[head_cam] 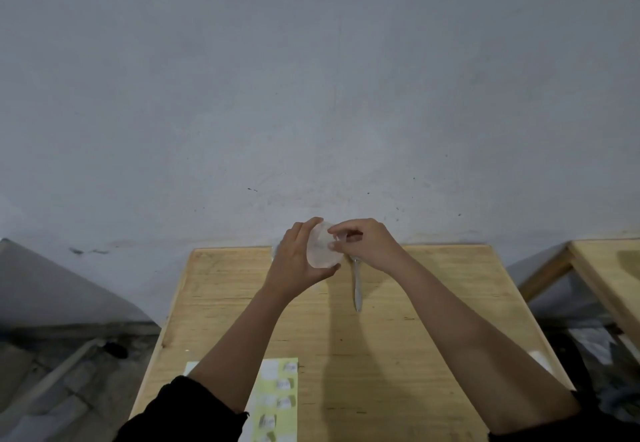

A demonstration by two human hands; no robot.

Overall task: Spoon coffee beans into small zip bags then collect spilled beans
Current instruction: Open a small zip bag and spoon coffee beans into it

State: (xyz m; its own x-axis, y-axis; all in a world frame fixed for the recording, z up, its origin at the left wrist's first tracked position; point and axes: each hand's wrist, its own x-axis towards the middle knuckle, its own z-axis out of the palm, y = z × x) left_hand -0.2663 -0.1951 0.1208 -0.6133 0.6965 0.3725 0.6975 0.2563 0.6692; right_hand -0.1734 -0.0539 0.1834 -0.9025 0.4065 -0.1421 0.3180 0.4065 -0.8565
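Counter (433, 320): no beans in view. Left hand (294, 261) cups the small clear zip bag (322, 251) above the far end, and right hand (367, 244) pinches its mouth. Spoon (357, 285) lies on the counter just under the right hand. Likely risks: thin film slips the pinch, so the mouth won't open, or the bag drops onto the spoon.

A pale wooden desk (433, 303) stands against a scuffed grey wall (311, 95). At its near edge lies a yellow-green sheet of white labels (280, 396). A second wooden desk (609, 268) stands apart on the right.
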